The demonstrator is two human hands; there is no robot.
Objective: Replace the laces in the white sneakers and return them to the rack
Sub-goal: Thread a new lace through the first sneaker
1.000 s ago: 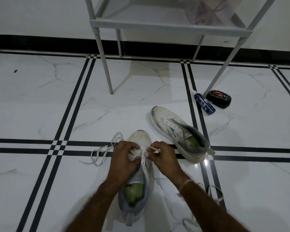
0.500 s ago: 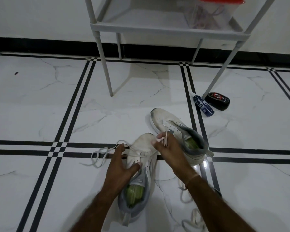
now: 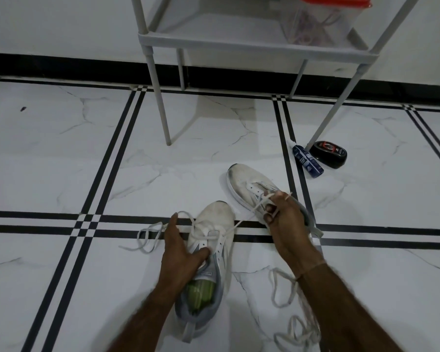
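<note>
Filling most of the frame, the floor (image 3: 61,161) is white marble tile crossed by black double lines. Across the top stands the grey rack (image 3: 239,44), its legs on the tile and a clear box (image 3: 320,24) with a red lid on its shelf at upper right.

Your two sneakers are on the floor, not on the rack. The near sneaker (image 3: 216,219) lies at lower centre, toe pointing up the frame, with a green insole showing in its opening. The far sneaker (image 3: 241,181) sits just up and right of it, toe toward the upper left, partly hidden by your right hand.

Your left hand (image 3: 181,252) rests on the near sneaker, fingers fairly straight along its left side and thumb pressing on the tongue. Your right hand (image 3: 285,219) is raised over the far sneaker, its fingers curled and pinching the lace (image 3: 241,222), which runs taut from the near sneaker's lowest eyelets up to that hand. The lace's other end lies in loops on the tile left of the toe.

A spare lace (image 3: 287,323) is tangled on the floor at lower right, beside your right forearm. By the rack's right front leg lie a blue tube (image 3: 308,161) and a black tin (image 3: 329,154), close together.
</note>
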